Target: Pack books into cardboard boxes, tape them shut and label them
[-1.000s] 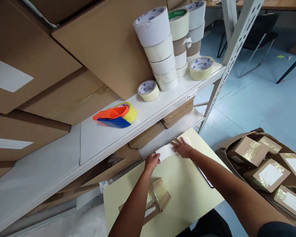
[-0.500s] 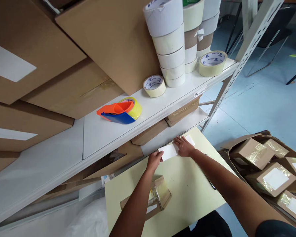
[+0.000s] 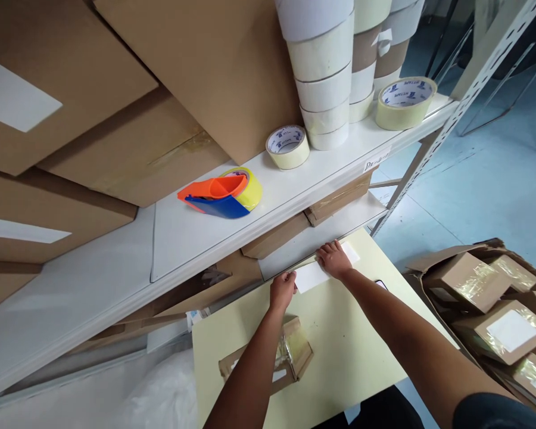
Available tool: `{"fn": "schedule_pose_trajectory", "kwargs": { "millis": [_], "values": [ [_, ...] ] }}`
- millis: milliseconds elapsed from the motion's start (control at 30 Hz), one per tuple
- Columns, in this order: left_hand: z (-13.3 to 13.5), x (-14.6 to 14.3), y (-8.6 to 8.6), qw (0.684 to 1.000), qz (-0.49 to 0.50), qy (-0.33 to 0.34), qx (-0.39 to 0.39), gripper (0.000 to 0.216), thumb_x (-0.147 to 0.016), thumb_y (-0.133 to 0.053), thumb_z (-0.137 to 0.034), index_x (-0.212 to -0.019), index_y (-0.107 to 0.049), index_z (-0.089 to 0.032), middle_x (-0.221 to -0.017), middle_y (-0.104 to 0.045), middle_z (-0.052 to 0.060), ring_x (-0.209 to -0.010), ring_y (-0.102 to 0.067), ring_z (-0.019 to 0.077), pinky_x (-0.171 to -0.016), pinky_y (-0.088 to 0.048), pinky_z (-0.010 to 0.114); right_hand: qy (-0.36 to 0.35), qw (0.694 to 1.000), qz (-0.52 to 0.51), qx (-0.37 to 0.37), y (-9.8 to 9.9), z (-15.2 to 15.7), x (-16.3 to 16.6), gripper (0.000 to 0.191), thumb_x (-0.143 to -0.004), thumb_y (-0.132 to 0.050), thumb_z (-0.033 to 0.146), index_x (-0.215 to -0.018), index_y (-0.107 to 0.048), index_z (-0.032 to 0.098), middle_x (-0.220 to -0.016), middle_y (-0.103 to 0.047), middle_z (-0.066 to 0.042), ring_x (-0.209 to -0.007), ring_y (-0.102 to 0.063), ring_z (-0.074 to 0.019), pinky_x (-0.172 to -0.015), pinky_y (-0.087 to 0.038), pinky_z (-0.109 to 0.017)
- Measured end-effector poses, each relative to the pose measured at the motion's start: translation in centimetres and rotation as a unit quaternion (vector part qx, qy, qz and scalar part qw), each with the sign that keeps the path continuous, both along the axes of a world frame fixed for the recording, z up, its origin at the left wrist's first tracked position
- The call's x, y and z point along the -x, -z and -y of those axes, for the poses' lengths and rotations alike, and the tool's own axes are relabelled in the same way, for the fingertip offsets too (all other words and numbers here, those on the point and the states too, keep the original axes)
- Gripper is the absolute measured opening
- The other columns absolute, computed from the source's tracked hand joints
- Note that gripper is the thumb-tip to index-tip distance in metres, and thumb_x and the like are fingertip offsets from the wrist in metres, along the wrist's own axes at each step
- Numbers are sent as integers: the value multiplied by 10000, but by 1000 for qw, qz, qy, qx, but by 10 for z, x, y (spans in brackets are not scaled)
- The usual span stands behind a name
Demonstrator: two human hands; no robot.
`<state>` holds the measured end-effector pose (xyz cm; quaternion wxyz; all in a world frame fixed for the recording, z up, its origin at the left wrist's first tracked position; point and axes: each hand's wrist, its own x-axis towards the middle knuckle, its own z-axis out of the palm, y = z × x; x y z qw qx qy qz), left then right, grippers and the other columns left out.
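Observation:
A strip of white paper labels [image 3: 311, 278] lies near the far edge of the pale yellow table [image 3: 339, 339]. My left hand [image 3: 283, 290] pinches its left end between thumb and fingers. Further right, my right hand [image 3: 334, 260] rests across the strip with fingers extended over it, and more of the white strip shows beyond that hand. Below my left hand stands a small cardboard box [image 3: 297, 348] with clear tape on it, partly covered by my left forearm.
Above the table runs a grey shelf [image 3: 174, 238] bearing an orange and blue tape dispenser [image 3: 218, 196], tape rolls [image 3: 290, 156] and large cartons [image 3: 196, 59]. At right, an open carton [image 3: 433, 259] holds several taped boxes. A phone [image 3: 381, 284] lies beside my right forearm.
The camera view has shifted slightly. My left hand stays pinched on the strip's left end, and my right hand still lies across it with its fingers a little closer together.

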<state>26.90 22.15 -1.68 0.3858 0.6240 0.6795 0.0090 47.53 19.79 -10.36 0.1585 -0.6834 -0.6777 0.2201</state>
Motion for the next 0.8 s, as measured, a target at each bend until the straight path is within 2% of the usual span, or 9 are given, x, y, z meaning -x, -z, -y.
{"fn": "schedule_pose_trajectory", "kwargs": {
  "millis": [233, 400, 467, 533, 600, 667, 733, 800],
  "values": [
    [2, 9, 7, 997, -61, 21, 42, 283, -854, -563, -342, -602, -626, -229, -649, -720, 18, -621, -636, 181, -588, -376, 263, -10, 1000, 16, -16, 2, 5, -1, 444, -1037, -369, 342, -1351, -635, 175, -1359, -634, -155, -1360, -432, -308, -1242, -78, -519],
    [6, 12, -6, 994, -93, 30, 58, 226, -808, -616, -312, -593, -639, -242, -623, -703, 15, -624, -613, 196, -593, -341, 274, -14, 1000, 21, -14, 6, 6, 0, 444, -1029, -360, 308, -1362, -623, 175, -1393, -614, -149, -1394, -404, -310, -1243, -65, -526],
    [11, 18, -21, 994, -98, 25, 36, 241, -837, -589, -316, -610, -622, -243, -655, -704, 17, -659, -617, 195, -602, -337, 269, -12, 1000, 15, -8, 6, 5, -1, 438, -1019, -379, 296, -1365, -621, 183, -1412, -604, -148, -1409, -395, -313, -1243, -69, -530],
    [20, 27, -42, 995, -94, 25, -26, 296, -897, -526, -340, -625, -583, -239, -661, -682, 13, -670, -605, 186, -605, -333, 265, -13, 1000, 16, 8, 3, 4, -1, 437, -1007, -393, 287, -1365, -619, 179, -1440, -588, -153, -1429, -382, -322, -1241, -76, -543],
    [36, 40, -70, 989, -82, 31, -123, 336, -946, -474, -374, -647, -546, -238, -643, -642, 2, -648, -582, 172, -610, -345, 263, -1, 1000, -1, 27, -8, 1, 1, 436, -990, -412, 272, -1364, -614, 173, -1479, -557, -157, -1459, -351, -336, -1235, -75, -573],
    [58, 54, -100, 969, -65, 44, -234, 316, -960, -482, -395, -691, -540, -241, -665, -632, -6, -648, -580, 164, -633, -389, 263, 43, 996, -79, 27, -28, 0, 8, 419, -971, -451, 278, -1329, -630, 157, -1493, -541, -172, -1468, -343, -351, -1226, -93, -595],
    [82, 67, -127, 931, -42, 73, -354, 234, -960, -521, -370, -768, -566, -245, -745, -660, 3, -703, -615, 167, -680, -447, 268, 87, 981, -171, 10, -57, 9, 23, 385, -984, -448, 345, -1230, -676, 154, -1392, -618, -188, -1374, -470, -348, -1191, -229, -581],
    [106, 79, -149, 878, -3, 121, -462, 120, -948, -578, -289, -837, -584, -245, -800, -679, 14, -760, -647, 170, -717, -493, 277, 105, 960, -260, 7, -92, 30, 43, 456, -1014, -377, 488, -1084, -706, 181, -1139, -729, -163, -1104, -656, -298, -1042, -450, -505]
  ]
}}
